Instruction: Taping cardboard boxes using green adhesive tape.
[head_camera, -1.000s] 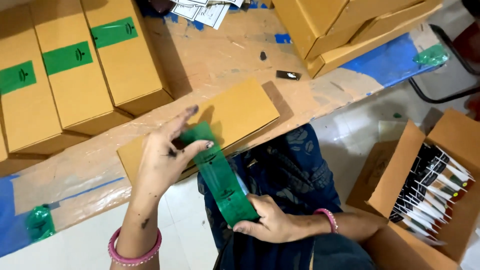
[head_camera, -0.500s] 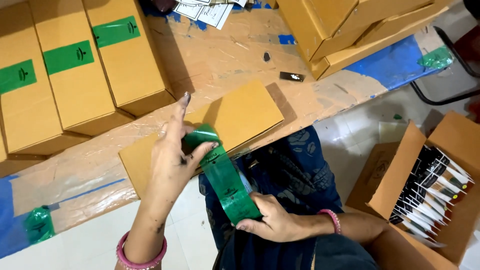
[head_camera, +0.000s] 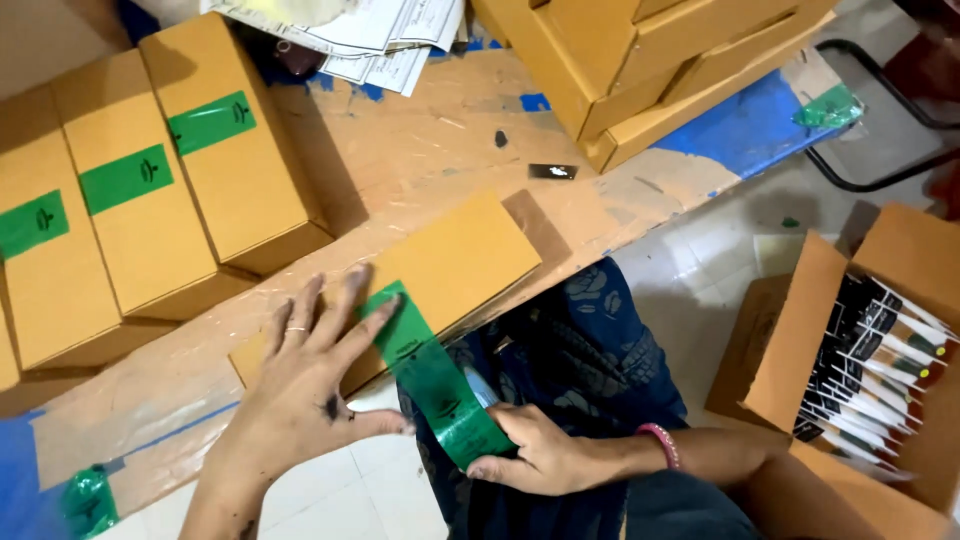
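Right now the left hand lies flat, fingers spread wide, pressing the end of a green tape strip onto a flat tan box at the worktop edge. Right hand w/ fingers closed on the strip's lower end, pulled down off the edge. Three taped boxes sit to the left, well apart; open carton of tubes on the floor at right.
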